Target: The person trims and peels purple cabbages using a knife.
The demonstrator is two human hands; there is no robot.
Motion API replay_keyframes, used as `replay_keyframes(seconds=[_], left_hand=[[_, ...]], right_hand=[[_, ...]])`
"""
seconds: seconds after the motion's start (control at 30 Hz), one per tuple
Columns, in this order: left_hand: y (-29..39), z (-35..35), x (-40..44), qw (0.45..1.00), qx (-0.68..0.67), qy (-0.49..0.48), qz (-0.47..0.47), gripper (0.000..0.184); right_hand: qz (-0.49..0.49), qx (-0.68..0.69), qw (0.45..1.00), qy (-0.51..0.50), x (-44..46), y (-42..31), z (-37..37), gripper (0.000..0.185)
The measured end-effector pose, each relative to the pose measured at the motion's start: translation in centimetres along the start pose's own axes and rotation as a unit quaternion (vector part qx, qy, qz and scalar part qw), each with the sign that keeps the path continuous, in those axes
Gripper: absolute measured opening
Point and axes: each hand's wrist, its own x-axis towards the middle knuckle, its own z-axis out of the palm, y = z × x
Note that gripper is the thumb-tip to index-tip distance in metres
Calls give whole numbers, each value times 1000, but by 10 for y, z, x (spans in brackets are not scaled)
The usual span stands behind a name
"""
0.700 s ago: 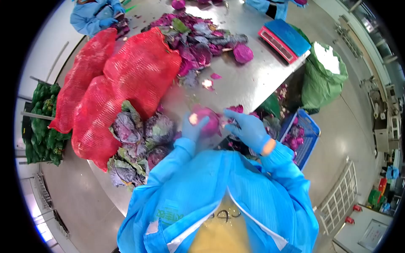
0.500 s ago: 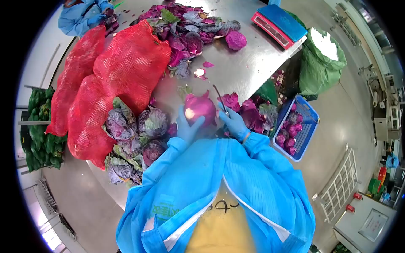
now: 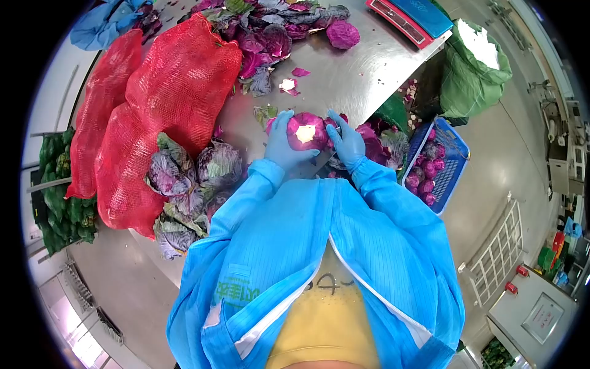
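Note:
A red cabbage (image 3: pixel 306 133) with a pale cut stem end facing up sits in my left hand (image 3: pixel 284 146), whose fingers wrap its left side and underside. My right hand (image 3: pixel 348 145), also in a blue glove, is at the cabbage's right edge with its fingers bent. Below the right hand a grey knife blade (image 3: pixel 322 159) shows partly; the grip is hidden by the hand. Loose purple leaves (image 3: pixel 376 142) lie just right of that hand. Whole cabbages with outer leaves (image 3: pixel 219 165) rest to the left of my left arm.
Red mesh sacks (image 3: pixel 178 86) fill the table's left side. A leaf pile (image 3: pixel 270 40) lies at the back, a red-and-blue scale (image 3: pixel 410 21) back right. A blue crate (image 3: pixel 453 169) of small purple heads and a green sack (image 3: pixel 470 77) stand at right. Another person's blue sleeve (image 3: pixel 101 27) shows far left.
The cabbage has turned so its cut stem end faces up, and moved slightly right and up. The knife no longer points upward; its blade is now low beneath my right hand.

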Motion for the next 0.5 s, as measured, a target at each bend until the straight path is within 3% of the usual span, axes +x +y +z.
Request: replay_keyframes(seconds=[0.1, 0.3, 0.5], left_hand=[[3, -2, 7, 997, -61, -25, -49, 107], [-1, -2, 13, 997, -62, -31, -45, 108], [-2, -1, 12, 993, -83, -38, -68, 107]], right_hand=[[-29, -7, 996, -82, -18, -22, -19, 52], [-64, -162, 980, -98, -15, -24, -20, 54], [-40, -211, 971, -110, -16, -34, -23, 53]])
